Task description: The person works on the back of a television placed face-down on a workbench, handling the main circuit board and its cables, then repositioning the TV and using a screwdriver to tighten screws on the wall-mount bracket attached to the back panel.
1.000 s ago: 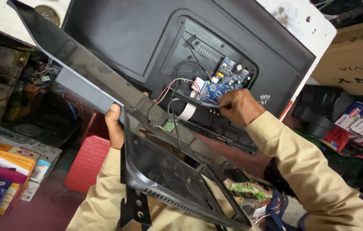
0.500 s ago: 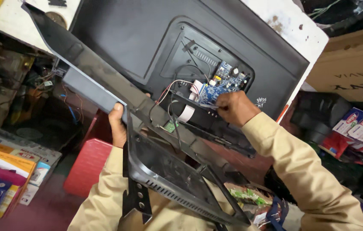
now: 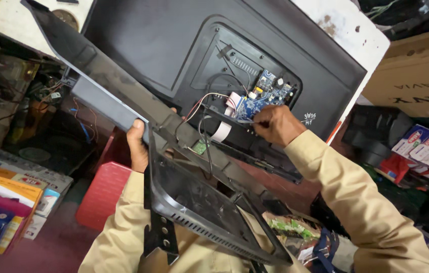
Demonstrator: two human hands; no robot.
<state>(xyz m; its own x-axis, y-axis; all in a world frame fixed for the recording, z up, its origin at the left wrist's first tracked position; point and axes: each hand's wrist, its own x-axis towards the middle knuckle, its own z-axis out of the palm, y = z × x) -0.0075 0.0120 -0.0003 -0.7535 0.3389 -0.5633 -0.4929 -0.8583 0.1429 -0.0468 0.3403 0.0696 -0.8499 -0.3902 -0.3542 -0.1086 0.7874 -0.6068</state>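
Cluttered shop floor behind; back cover (image 3: 123,101) is gripped by left hand (image 3: 137,146), right hand (image 3: 275,124) pinched on tool at board (image 3: 262,96) just above

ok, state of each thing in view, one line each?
television back: tilted, access panel off, inside exposed
blue circuit board: uncovered, wires attached
black back cover: detached, hanging low
left hand: gripping the grey bottom strip
right hand: closed on a thin tool at the board
red stool: upright
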